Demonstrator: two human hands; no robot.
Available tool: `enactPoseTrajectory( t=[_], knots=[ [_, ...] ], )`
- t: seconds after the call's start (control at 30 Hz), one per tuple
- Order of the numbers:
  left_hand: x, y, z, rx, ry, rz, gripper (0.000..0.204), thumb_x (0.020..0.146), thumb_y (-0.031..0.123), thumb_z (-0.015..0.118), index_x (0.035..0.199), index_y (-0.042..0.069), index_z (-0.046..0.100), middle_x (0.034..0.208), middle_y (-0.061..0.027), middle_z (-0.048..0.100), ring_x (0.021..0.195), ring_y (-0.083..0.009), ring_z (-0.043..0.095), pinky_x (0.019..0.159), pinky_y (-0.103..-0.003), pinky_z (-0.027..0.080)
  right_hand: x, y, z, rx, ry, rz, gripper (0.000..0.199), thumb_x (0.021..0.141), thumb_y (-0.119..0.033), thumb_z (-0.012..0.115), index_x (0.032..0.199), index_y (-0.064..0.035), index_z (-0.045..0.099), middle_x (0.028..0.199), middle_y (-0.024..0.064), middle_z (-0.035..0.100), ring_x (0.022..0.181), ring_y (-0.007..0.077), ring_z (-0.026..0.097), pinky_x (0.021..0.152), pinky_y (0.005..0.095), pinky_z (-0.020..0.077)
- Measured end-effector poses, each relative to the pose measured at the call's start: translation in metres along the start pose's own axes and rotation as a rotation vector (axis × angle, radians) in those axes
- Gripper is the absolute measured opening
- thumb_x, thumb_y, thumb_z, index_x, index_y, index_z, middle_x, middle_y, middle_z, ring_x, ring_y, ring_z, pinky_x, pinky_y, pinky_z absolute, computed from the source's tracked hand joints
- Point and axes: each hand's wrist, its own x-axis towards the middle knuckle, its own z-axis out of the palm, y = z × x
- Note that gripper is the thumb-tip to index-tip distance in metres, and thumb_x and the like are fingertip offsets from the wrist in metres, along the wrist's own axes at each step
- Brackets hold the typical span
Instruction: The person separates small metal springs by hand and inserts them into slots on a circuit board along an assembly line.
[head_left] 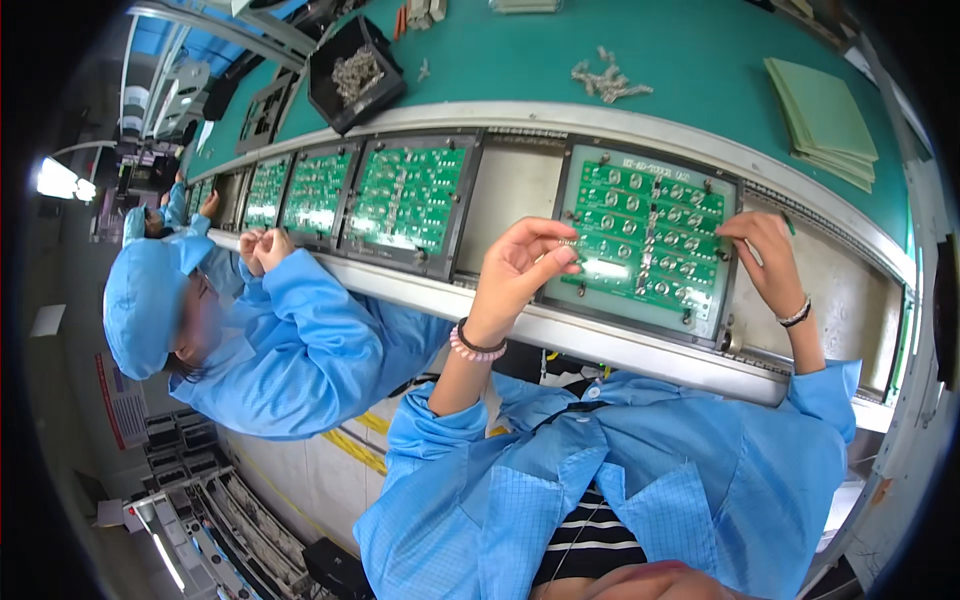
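A green circuit board (645, 225) with rows of round parts lies in a dark frame on the conveyor line in front of me. My left hand (522, 265) hovers over the board's left edge, with fingers curled and pinched on a small part. My right hand (765, 255) rests at the board's right edge, fingers pinched together on something small and green. I wear blue sleeves, a beaded bracelet on the left wrist and a band on the right.
More green boards (405, 195) in frames sit further left on the line. A person in blue coat and cap (150, 300) works beside me. A black bin of small parts (352, 75), loose parts (608, 82) and a stack of green sheets (825, 120) lie on the green shelf.
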Motion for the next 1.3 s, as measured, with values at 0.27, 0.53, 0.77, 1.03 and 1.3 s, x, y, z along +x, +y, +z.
enactPoseTrajectory(
  t=[0.27,0.53,0.77,1.03,1.3],
  knots=[
    [0.019,-0.02,-0.001,0.151,-0.046,0.021,0.021,0.091,-0.001,0.063,0.111,-0.004,0.059,0.106,-0.009,0.064,0.093,-0.013,0.063,0.083,-0.028,0.055,-0.009,0.019,0.01,0.219,0.15,0.138,0.019,0.086,0.007,0.056,0.099,-0.0034,0.064,0.097,0.0111,0.059,0.095,0.0266,0.058,0.084,0.0341,0.0451],
    [0.028,-0.021,0.007,1.102,-0.126,0.399,0.02,0.083,0.004,0.069,0.103,0.005,0.065,0.1,-0.0072,0.066,0.091,-0.021,0.064,0.077,-0.032,0.054,-0.003,0.02,0.013,0.225,0.14,0.125,0.022,0.086,0.008,0.055,0.101,-0.0043,0.065,0.099,0.011,0.057,0.094,0.0262,0.057,0.082,0.0326,0.0456],
    [0.033,-0.027,0.007,1.265,-0.215,0.553,0.02,0.081,0.008,0.069,0.1,0.007,0.063,0.095,-0.0059,0.063,0.089,-0.0265,0.06,0.077,-0.036,0.05,-0.002,0.018,0.014,0.23,0.125,0.135,0.023,0.085,0.008,0.055,0.102,-0.0049,0.065,0.098,0.0102,0.057,0.093,0.0263,0.057,0.081,0.0333,0.0457],
    [0.033,-0.027,0.01,1.246,-0.253,0.549,0.02,0.081,0.006,0.068,0.1,0.007,0.063,0.095,-0.0063,0.063,0.09,-0.0265,0.06,0.078,-0.036,0.05,-0.004,0.015,0.014,0.224,0.091,0.133,0.024,0.087,0.008,0.052,0.103,-0.0041,0.064,0.101,0.0109,0.056,0.094,0.0251,0.056,0.082,0.0317,0.0448],
    [0.029,-0.03,0.01,1.265,-0.284,0.539,0.022,0.081,0.004,0.069,0.102,0.006,0.064,0.095,-0.0077,0.063,0.09,-0.0276,0.06,0.078,-0.038,0.05,-0.005,0.012,0.015,0.169,0.073,0.123,0.023,0.087,0.007,0.052,0.104,-0.0037,0.064,0.101,0.0114,0.056,0.095,0.0266,0.056,0.084,0.033,0.0445]
  ],
)
